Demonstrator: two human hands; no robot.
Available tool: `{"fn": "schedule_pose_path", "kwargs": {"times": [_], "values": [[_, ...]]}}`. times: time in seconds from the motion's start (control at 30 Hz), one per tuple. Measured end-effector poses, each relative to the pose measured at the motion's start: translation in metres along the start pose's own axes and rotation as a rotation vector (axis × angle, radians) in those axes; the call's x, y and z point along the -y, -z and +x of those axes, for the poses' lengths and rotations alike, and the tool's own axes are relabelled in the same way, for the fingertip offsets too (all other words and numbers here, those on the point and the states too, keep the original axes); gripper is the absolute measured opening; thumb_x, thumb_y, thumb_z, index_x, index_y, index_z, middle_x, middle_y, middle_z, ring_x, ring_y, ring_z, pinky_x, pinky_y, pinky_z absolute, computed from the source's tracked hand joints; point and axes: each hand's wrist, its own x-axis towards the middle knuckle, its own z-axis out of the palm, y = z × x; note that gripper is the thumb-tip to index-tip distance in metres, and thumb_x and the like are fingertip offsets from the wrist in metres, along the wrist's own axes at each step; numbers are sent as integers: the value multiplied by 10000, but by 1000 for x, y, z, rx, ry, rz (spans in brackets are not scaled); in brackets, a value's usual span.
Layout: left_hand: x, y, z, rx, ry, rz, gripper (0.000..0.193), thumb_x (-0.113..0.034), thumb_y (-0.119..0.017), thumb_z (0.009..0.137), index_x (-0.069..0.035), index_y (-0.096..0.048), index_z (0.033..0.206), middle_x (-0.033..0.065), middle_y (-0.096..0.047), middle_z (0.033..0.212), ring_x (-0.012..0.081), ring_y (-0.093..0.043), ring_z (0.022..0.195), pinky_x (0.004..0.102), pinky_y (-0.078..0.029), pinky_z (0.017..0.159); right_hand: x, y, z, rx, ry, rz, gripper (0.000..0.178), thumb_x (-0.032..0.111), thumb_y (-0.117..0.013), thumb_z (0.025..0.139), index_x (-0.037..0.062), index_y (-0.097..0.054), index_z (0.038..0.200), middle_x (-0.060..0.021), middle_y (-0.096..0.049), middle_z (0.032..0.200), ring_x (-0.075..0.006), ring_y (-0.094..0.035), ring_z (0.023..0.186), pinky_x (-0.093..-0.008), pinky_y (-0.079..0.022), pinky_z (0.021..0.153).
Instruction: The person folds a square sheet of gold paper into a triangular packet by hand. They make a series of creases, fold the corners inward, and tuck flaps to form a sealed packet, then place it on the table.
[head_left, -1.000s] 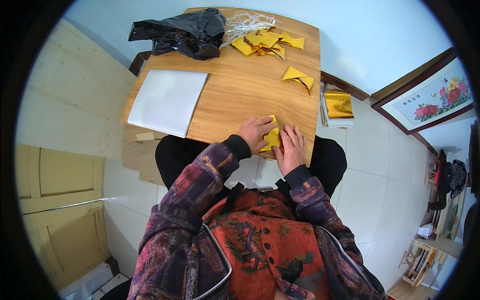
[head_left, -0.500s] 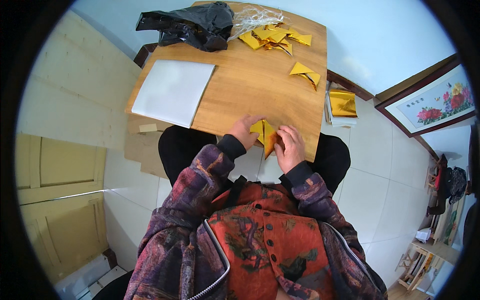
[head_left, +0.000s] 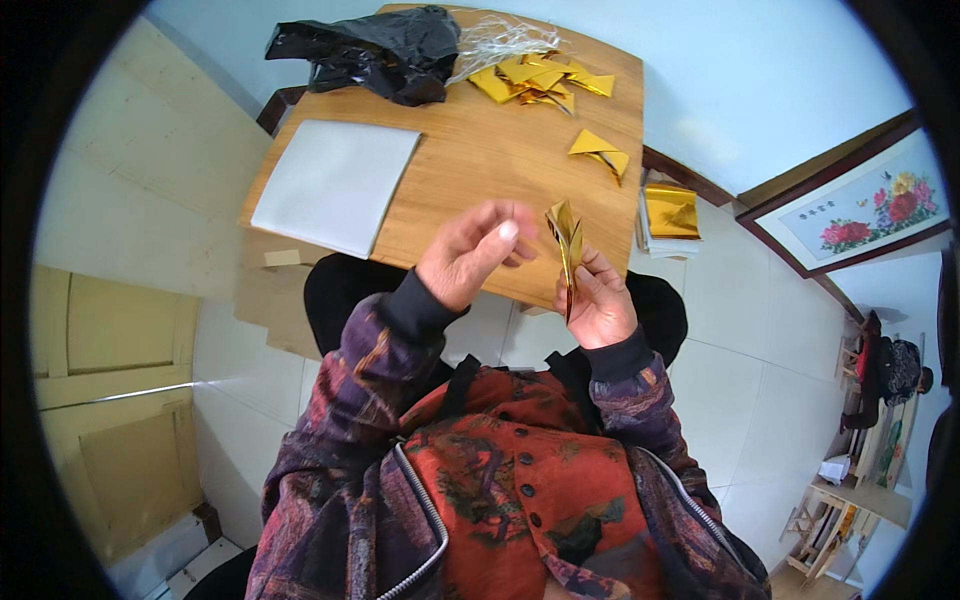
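My right hand (head_left: 599, 300) pinches a folded piece of gold foil paper (head_left: 567, 245), held upright just over the table's near edge. Its upper end flares into pointed flaps, while the lower part is narrow. To the left, my left hand (head_left: 470, 250) is raised with nothing in it. Its thumb stands apart from the curled fingers, whose tips are slightly blurred. Farther off on the wooden table (head_left: 480, 160) lies one folded gold paper piece (head_left: 601, 154). Behind that is a loose pile of folded gold pieces (head_left: 530, 76).
A white sheet stack or pad (head_left: 335, 187) covers the table's left side. A crumpled black plastic bag (head_left: 375, 52) and clear plastic wrap (head_left: 500, 42) lie at the back. Right of the table, low down, sits a stack of gold paper (head_left: 671, 212). A framed flower picture (head_left: 860, 205) leans at the wall.
My left hand has let go of the gold paper and moved left and up. My right hand has lifted the paper and turned it upright. The view has shifted slightly.
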Motion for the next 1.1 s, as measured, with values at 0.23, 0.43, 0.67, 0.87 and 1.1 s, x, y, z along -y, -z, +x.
{"fn": "schedule_pose_path", "kwargs": {"times": [0.23,0.43,0.67,0.87,1.1], "values": [[-4,-38,-33,277,98,349,258,-252,-750,872,-19,-642,857,60,-642,818,158,-625,775,306,-495,711,11,-16,-1,-76,250,-56,213,80,-599,952,59,-572,1162,-83,-648,954,-196,-621,817,-322,-511,725],[0,-48,-36,121,-74,518,235,-227,-732,873,-20,-632,826,97,-613,759,248,-619,721,338,-485,666,14,-28,-5,-9,343,-145,296,96,-630,936,53,-541,1215,-94,-645,958,-200,-621,860,-333,-507,797],[7,-46,-34,20,-318,635,159,-155,-696,843,-49,-604,768,116,-543,688,345,-560,658,417,-420,601,15,-38,-9,2,385,-231,358,89,-642,926,37,-520,1258,-101,-653,977,-189,-618,868,-332,-498,827],[6,-44,-34,31,-357,653,124,-125,-718,817,-57,-620,782,91,-538,689,318,-554,654,391,-401,620,15,-42,-12,1,404,-254,353,87,-647,921,32,-520,1247,-107,-648,980,-194,-618,887,-341,-500,833],[5,-39,-33,-42,-490,852,125,-83,-755,766,-63,-697,874,57,-625,767,264,-591,707,357,-413,667,14,-38,-14,16,345,-264,277,122,-661,917,66,-534,1157,-102,-644,966,-228,-578,937,-369,-455,864]]}}
